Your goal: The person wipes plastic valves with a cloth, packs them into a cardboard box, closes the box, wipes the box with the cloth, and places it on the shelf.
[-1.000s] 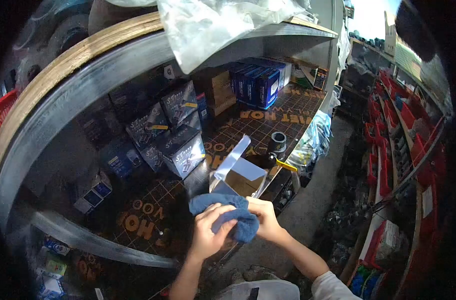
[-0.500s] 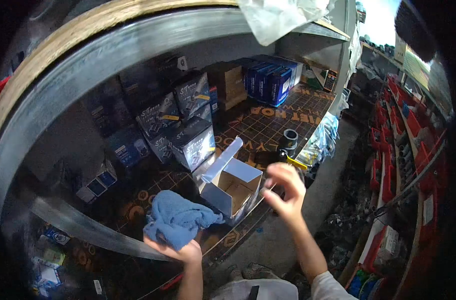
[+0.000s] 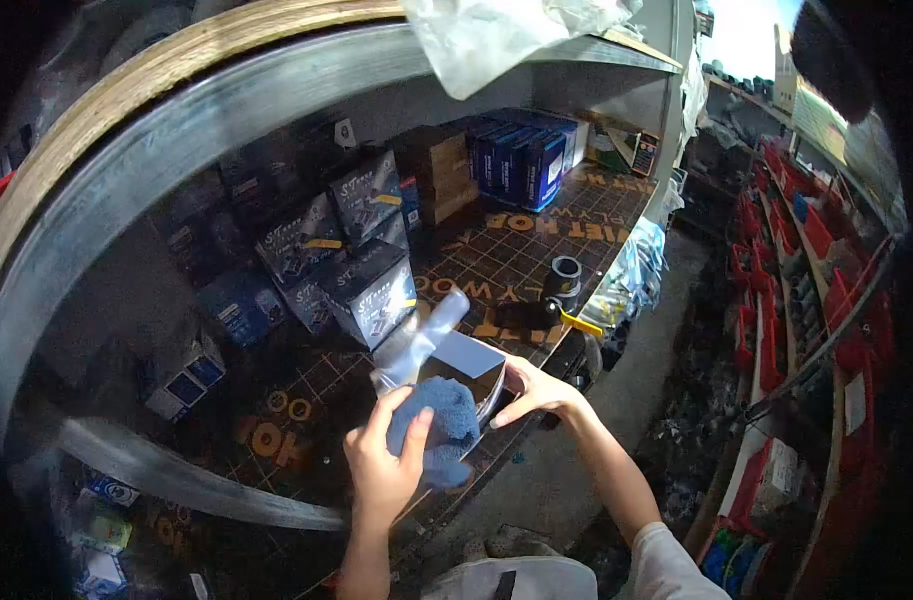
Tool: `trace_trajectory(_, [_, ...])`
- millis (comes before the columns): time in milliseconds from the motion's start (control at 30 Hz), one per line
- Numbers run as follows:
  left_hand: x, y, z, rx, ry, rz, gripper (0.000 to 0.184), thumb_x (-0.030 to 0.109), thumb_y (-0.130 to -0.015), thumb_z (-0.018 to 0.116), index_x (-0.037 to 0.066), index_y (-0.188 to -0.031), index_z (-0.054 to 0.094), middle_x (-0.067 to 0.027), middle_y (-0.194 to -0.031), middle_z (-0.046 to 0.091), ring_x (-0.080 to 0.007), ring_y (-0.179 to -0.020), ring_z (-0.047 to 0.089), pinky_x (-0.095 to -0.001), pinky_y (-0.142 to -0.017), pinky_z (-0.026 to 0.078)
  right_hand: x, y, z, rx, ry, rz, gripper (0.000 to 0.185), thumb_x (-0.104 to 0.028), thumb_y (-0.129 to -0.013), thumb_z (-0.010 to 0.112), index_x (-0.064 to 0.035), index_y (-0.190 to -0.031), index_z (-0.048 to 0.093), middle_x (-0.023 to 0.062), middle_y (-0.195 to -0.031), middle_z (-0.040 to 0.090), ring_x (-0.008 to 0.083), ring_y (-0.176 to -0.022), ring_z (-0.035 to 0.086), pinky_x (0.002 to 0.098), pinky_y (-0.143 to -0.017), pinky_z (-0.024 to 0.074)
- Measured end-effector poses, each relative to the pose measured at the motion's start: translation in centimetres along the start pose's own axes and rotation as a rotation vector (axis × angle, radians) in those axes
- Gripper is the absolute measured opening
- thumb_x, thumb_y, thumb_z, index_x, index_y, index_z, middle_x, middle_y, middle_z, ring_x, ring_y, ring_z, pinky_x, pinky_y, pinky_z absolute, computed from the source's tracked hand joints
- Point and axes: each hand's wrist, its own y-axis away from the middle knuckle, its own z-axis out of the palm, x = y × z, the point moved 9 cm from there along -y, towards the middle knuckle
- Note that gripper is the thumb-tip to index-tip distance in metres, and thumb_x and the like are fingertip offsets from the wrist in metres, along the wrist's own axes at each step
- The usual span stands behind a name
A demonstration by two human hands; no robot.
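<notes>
A blue cloth is bunched in my left hand, thumb and fingers closed around it. It lies against the near side of an open cardboard box, partly hiding it. My right hand grips the box's right side, thumb on the near face and fingers behind the edge. The box stands at the shelf's front edge with its lid flap raised and blurred. Beyond it, a black valve with a yellow lever sits near the same edge.
Printed cartons are stacked behind the open box, with blue boxes farther back. A metal beam crosses overhead, and white plastic sheeting hangs from it. Red bins line the rack across the aisle.
My left hand has carried the cloth right to the box and now grips it from above instead of supporting it on the palm. My right hand has come down onto the box.
</notes>
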Motion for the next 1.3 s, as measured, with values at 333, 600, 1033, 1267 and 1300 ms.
trace_trajectory(333, [-0.4,-2.6,-0.9,0.118,0.019,0.064,0.025,0.01,-0.082,0.062,0.0,-0.104,0.057,-0.0181,-0.085,0.064,-0.0257,-0.071,0.065,-0.0331,-0.066,0.048,-0.2,-0.5,0.6,0.022,-0.153,-0.006,0.112,-0.023,-0.049,0.087,-0.0051,-0.14,0.024,0.0116,-0.138,0.036,0.0207,-0.127,0.033,0.0363,-0.107,0.0249])
trace_trajectory(600, [4.7,-1.5,6.1,-0.254,-0.283,0.197,0.035,0.007,-0.072,0.066,0.007,-0.106,0.057,-0.0145,-0.094,0.061,-0.0306,-0.089,0.059,-0.0395,-0.071,0.049,-6.2,3.5,4.5,0.517,0.441,-0.419,0.085,-0.023,-0.053,0.082,0.0009,-0.12,0.037,0.0147,-0.11,0.047,0.0268,-0.103,0.05,0.0356,-0.09,0.0395])
trace_trajectory(1033, [0.0,0.7,-6.3,0.575,0.238,0.094,0.034,0.033,-0.087,0.056,-0.001,-0.092,0.055,-0.0098,-0.092,0.055,-0.0186,-0.084,0.053,-0.0339,-0.077,0.044,-6.4,7.7,1.1,0.73,0.6,-0.378,0.092,-0.029,-0.051,0.087,-0.0008,-0.122,0.035,0.0145,-0.106,0.051,0.0233,-0.099,0.054,0.0344,-0.087,0.0429])
trace_trajectory(1267, [0.3,0.7,-0.1,0.147,0.252,0.218,0.032,0.028,-0.09,0.053,-0.001,-0.103,0.05,-0.0229,-0.122,0.049,-0.0353,-0.121,0.044,-0.0429,-0.1,0.034,-4.3,8.3,0.7,0.727,0.331,-0.262,0.089,-0.029,-0.052,0.087,-0.0029,-0.12,0.034,0.0112,-0.109,0.05,0.0197,-0.104,0.049,0.0335,-0.091,0.0389])
trace_trajectory(1300, [-1.0,0.6,1.7,0.069,0.329,0.085,0.033,0.028,-0.091,0.051,0.0,-0.107,0.048,-0.0189,-0.119,0.051,-0.0276,-0.115,0.048,-0.0387,-0.098,0.035,-3.6,8.7,0.2,0.767,0.211,-0.24,0.089,-0.028,-0.052,0.086,-0.0031,-0.119,0.035,0.0102,-0.108,0.051,0.0189,-0.104,0.049,0.0335,-0.092,0.0376])
